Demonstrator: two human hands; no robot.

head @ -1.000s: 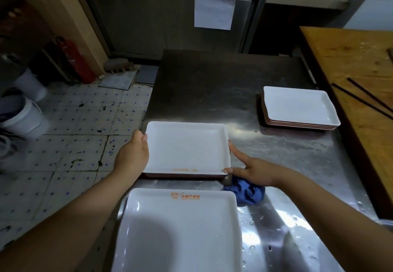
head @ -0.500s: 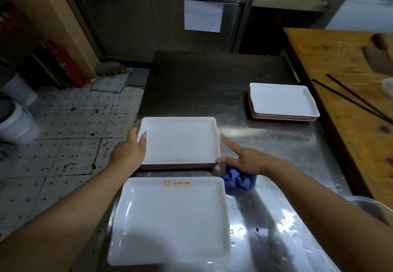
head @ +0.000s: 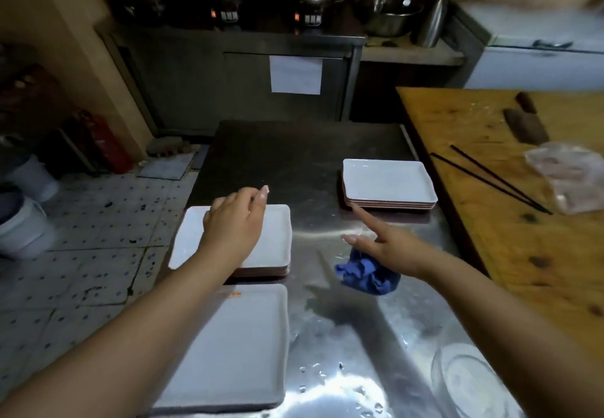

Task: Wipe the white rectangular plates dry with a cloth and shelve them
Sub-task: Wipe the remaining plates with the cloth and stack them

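Note:
Three lots of white rectangular plates lie on the steel table [head: 327, 156]. One plate [head: 228, 345] is nearest me at the front edge. A short stack [head: 277, 241] sits just beyond it, and another stack [head: 389, 182] is farther right. My left hand [head: 235, 221] hovers over the middle stack with loosely curled fingers and holds nothing. My right hand [head: 392, 247] is between the two stacks, its index finger stretched toward the far stack. Its lower fingers hold the bunched blue cloth [head: 366, 275] under the palm.
A wooden table [head: 490, 237] runs along the right with black chopsticks [head: 490, 182], a cleaver [head: 526, 123] and a plastic bag [head: 568, 179]. A clear bowl [head: 464, 381] stands at the near right. Water drops wet the steel near me. White buckets [head: 23, 231] stand on the tiled floor at left.
Both hands have let go of the middle plate, which now rests on its stack. My left hand rose above it; my right hand moved right with the cloth. The view tilted up.

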